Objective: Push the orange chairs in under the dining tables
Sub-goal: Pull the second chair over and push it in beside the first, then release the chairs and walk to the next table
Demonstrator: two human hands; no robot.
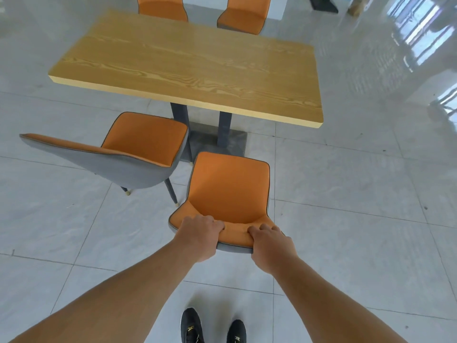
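Both hands, left hand [200, 237] and right hand [271, 246], clamp the backrest top of the near orange chair [228, 191] (seat facing the wooden table [193, 68], standing clear of its edge).

pale glossy floor tiles [346, 194] filled the frame; black shoes [191, 328] stood at the bottom edge, window reflections [420, 40] upper right.

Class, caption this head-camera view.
Both hands, left and right, grip an orange chair's backrest facing the wooden dining table.
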